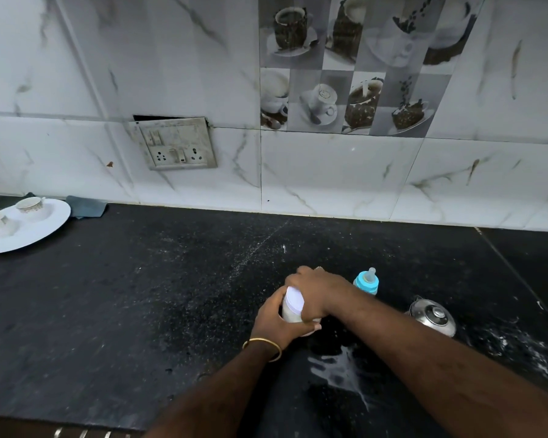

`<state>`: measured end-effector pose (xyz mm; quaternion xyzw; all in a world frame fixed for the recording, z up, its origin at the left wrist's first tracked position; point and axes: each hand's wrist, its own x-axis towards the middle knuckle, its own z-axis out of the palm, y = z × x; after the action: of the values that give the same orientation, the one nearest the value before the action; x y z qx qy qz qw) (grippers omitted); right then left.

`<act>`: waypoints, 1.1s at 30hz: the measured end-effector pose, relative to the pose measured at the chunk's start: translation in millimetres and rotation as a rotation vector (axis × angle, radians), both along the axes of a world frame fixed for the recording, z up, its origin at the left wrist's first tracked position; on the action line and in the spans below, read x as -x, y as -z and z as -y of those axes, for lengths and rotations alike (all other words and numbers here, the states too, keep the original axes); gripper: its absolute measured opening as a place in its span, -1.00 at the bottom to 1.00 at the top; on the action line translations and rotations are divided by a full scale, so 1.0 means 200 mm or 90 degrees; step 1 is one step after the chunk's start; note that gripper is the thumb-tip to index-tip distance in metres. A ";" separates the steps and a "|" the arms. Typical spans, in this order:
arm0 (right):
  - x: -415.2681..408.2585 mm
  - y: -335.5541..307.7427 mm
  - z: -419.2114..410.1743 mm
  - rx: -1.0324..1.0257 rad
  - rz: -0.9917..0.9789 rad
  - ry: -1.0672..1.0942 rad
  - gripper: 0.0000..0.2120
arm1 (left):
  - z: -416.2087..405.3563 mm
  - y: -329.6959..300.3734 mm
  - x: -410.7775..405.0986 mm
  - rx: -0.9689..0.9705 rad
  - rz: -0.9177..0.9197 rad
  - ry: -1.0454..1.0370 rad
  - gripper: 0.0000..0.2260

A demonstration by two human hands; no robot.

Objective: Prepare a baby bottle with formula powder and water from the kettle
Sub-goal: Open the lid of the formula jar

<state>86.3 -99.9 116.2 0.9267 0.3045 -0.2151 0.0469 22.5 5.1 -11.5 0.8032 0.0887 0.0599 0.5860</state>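
A: Where is there room on the black counter [140, 295]?

B: The wide middle stretch, from the white plate [45, 229] to the hands, lies bare.

A: And what crowds the right?

B: The baby bottle [366, 281] stands just behind the right hand [314, 289], the steel kettle [432, 316] near it to the right. Both forearms cross the front edge. The left hand [274, 324] grips a white container [293, 306].

A: The far left?

B: Two cups [30, 205] on the plate, a folded cloth [86, 207] beside it against the wall.
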 end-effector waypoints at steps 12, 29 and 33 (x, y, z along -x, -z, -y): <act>-0.01 0.02 0.04 -0.004 -0.022 0.018 -0.07 | 0.00 -0.01 0.01 0.000 -0.019 0.006 -0.23; -0.03 -0.02 0.11 -0.107 -0.011 -0.078 -0.35 | 0.00 -0.03 0.00 -0.001 -0.045 0.015 -0.25; -0.07 -0.03 0.16 -0.235 -0.060 0.009 -0.30 | -0.01 -0.05 -0.02 -0.036 -0.077 0.028 0.02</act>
<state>100.0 -132.2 121.4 0.9107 0.3338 -0.1993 -0.1399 26.0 7.2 -1.0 0.8234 0.1045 0.0010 0.5577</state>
